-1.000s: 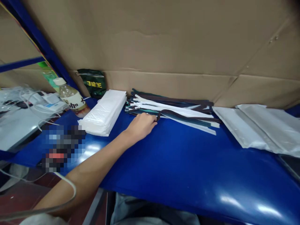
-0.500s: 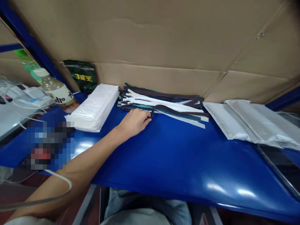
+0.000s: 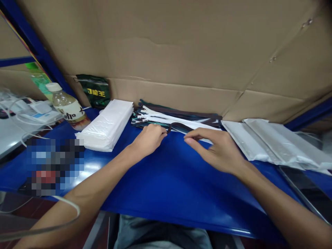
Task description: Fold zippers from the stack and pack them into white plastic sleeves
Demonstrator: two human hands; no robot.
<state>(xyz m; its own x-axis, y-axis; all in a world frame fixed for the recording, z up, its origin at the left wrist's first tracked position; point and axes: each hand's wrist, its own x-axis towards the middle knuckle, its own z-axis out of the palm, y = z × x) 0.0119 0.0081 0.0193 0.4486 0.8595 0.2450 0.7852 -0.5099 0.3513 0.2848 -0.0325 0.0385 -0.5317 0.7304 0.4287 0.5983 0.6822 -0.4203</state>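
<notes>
A pile of long zippers [image 3: 166, 116] in white, dark brown and teal lies along the back of the blue table [image 3: 168, 180]. My left hand [image 3: 147, 138] rests at the pile's near edge, its fingertips pinched on the end of a dark brown zipper [image 3: 178, 125] that arcs up off the pile. My right hand [image 3: 215, 148] hovers just to the right, fingers spread and reaching toward the same zipper, its fingertips close to the strip.
A stack of white plastic bags [image 3: 107, 124] lies left of the zippers. Flat grey bags [image 3: 280, 145] lie at the right, a dark tablet [image 3: 306, 190] near the right edge. A drink bottle [image 3: 67, 109], a green packet [image 3: 94, 90] and cables [image 3: 23, 114] sit left. Cardboard walls [image 3: 181, 52] close the back.
My right hand has come into view from the right and reached the zipper pile. My left hand stays pinched on the dark zipper's end.
</notes>
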